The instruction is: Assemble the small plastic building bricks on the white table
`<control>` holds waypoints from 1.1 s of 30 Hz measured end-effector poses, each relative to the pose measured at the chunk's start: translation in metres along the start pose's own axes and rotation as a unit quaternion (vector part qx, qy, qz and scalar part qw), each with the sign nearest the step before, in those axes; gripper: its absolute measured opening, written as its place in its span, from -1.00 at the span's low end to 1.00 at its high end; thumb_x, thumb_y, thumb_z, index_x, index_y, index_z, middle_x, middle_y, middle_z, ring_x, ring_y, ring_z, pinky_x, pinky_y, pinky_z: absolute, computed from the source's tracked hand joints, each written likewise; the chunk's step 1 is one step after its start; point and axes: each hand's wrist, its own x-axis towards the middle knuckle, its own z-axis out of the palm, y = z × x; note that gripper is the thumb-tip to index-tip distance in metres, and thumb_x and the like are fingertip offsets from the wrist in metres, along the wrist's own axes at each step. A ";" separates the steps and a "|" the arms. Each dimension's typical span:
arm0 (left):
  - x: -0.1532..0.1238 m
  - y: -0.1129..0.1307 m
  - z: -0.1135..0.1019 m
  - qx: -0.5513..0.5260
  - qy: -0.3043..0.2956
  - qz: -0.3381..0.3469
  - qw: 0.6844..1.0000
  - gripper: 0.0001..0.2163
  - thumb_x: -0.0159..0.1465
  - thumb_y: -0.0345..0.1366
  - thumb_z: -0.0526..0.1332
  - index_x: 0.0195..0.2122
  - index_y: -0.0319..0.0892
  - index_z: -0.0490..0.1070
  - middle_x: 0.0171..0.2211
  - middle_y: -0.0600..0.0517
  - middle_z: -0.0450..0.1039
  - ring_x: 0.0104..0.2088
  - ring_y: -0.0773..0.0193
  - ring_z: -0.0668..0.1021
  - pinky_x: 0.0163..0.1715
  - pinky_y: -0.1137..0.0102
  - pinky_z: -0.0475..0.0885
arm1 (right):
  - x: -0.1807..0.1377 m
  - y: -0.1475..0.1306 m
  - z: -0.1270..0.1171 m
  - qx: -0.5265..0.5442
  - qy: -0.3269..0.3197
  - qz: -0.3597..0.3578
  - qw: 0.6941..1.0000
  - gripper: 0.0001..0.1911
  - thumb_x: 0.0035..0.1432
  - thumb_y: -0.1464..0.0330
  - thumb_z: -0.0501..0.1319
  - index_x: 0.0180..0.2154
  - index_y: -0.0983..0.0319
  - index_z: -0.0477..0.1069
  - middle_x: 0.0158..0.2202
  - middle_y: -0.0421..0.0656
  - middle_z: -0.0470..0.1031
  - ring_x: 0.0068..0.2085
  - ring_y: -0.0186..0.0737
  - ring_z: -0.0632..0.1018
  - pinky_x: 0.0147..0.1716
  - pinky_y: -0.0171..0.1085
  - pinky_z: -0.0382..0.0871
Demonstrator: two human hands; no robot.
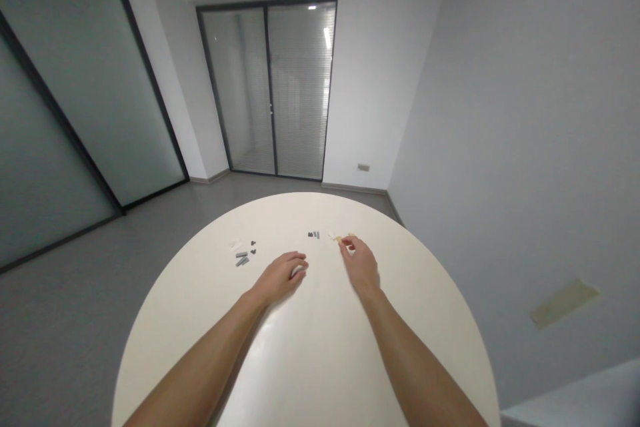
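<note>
Smooth, faintly glossy table (pixel 310 373), dull bars (pixel 241 255), matt wall (pixel 525 113)
From my end the table looks like laminate with a soft sheen; the bars look like metal or plastic, I cannot tell which, the dark bits (pixel 253 251) like matt plastic; the yellow piece (pixel 339 239) is too small for me to judge; the side panels (pixel 75 67) are frosted glass, the door (pixel 300 93) shiny glass in dark, metal-looking frames (pixel 270 80); the wall shows me flat paint, the floor (pixel 75 300) a dull, even finish, and the wall patch (pixel 565 303) looks smooth and papery

Dark-framed glass doors (pixel 273 90) adjoin a white wall (pixel 380 60).
</note>
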 end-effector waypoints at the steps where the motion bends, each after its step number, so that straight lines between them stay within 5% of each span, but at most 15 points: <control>1: 0.000 0.000 0.000 -0.001 0.000 0.001 1.000 -0.77 0.33 -0.25 0.13 -0.07 -0.07 0.52 0.09 -0.02 0.47 0.12 0.13 0.46 0.16 0.19 0.37 | 0.002 0.004 -0.002 -0.006 0.006 0.011 1.000 -0.74 0.26 0.16 0.10 -0.21 0.16 0.47 -0.19 -0.11 0.57 -0.25 -0.14 0.52 -0.24 -0.18 0.37; 10: 0.000 -0.001 0.001 -0.003 -0.002 0.007 1.000 -0.77 0.33 -0.27 0.13 -0.06 -0.07 0.51 0.08 -0.02 0.47 0.12 0.14 0.46 0.15 0.19 0.37 | 0.015 0.038 -0.017 -0.067 0.038 0.112 0.991 -0.73 0.24 0.16 0.11 -0.19 0.16 0.47 -0.24 -0.12 0.59 -0.27 -0.14 0.53 -0.35 -0.24 0.29; 33: 0.000 0.000 0.000 0.010 0.000 0.008 1.000 -0.78 0.34 -0.29 0.12 -0.06 -0.07 0.51 0.08 -0.01 0.47 0.12 0.15 0.45 0.16 0.20 0.36 | 0.037 0.044 -0.012 -0.092 0.008 0.149 0.985 -0.74 0.20 0.16 0.19 -0.19 0.12 0.56 -0.25 -0.12 0.61 -0.28 -0.13 0.55 -0.39 -0.26 0.26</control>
